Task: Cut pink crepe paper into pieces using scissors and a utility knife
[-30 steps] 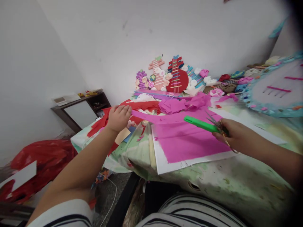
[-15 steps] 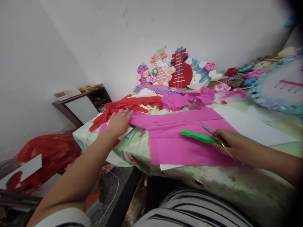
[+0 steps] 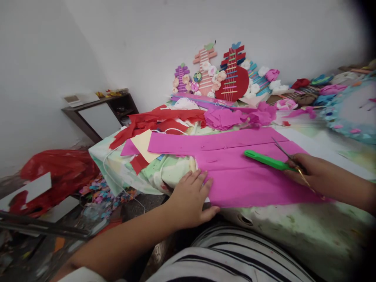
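Note:
My right hand [image 3: 311,174] is closed round a pair of scissors [image 3: 282,149], blades pointing up and left, together with a long green plastic tool [image 3: 266,160] that looks like a utility knife. Both lie over a magenta crepe paper sheet [image 3: 252,184] at the table's front. My left hand [image 3: 192,197] is open, fingers spread, at the sheet's lower left corner. Along the sheet's top edge lies a long magenta strip [image 3: 182,143], its left end reaching past the sheet.
Red paper scraps [image 3: 158,119] and crumpled magenta paper [image 3: 226,117] lie behind. Decorated lute-shaped crafts [image 3: 235,80] lean on the wall. A cream paper piece [image 3: 143,145] and white cord are at left. A small cabinet [image 3: 101,117] and red plastic bag [image 3: 61,168] stand beyond.
My left hand has moved from the strip's left end down and right to the sheet's lower left corner. The strip now lies flatter. My right hand still holds both tools.

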